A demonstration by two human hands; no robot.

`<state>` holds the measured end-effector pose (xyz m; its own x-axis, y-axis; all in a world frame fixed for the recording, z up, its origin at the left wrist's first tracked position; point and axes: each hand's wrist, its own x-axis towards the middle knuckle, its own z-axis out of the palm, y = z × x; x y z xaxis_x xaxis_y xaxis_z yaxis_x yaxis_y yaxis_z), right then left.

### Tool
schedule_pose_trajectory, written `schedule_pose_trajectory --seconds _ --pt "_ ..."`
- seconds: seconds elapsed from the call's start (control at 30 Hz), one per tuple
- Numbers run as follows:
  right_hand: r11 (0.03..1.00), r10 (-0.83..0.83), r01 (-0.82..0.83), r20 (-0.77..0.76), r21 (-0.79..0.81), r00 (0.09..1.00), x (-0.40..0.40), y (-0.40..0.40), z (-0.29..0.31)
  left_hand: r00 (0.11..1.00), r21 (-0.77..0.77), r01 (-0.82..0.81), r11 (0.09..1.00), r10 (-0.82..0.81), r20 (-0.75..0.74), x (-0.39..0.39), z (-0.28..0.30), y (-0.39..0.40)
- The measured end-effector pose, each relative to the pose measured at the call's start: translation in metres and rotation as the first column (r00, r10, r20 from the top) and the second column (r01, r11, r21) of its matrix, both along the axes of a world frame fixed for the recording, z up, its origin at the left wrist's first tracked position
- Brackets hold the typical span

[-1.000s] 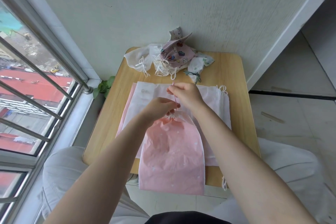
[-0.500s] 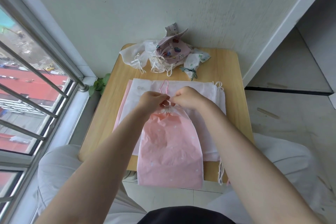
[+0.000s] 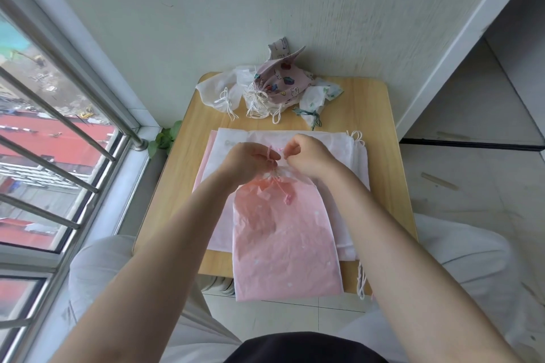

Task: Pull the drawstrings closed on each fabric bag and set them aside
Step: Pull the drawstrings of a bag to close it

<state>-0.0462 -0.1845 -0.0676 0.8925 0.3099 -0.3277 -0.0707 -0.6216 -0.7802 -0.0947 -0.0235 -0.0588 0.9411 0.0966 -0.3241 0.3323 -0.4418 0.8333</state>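
pink bag lies gathered at its neck, left hand and right hand both pinching its pink drawstring.

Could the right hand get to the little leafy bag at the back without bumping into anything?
Probably yes. The leafy bag lies just beyond the right hand, with bare table between. But the hand is pinching the pink cord, so it must let go first.

Small wooden table against a pale wall, barred window left, green leaves beside it.
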Motion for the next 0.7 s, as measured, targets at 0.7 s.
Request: schedule_pose_trajectory --seconds 0.7 --pt "0.902 -0.116 0.27 -0.413 0.336 0.903 -0.003 0.007 -0.02 0.943 -0.23 -0.318 0.92 0.331 0.022 -0.011 -0.005 -0.013"
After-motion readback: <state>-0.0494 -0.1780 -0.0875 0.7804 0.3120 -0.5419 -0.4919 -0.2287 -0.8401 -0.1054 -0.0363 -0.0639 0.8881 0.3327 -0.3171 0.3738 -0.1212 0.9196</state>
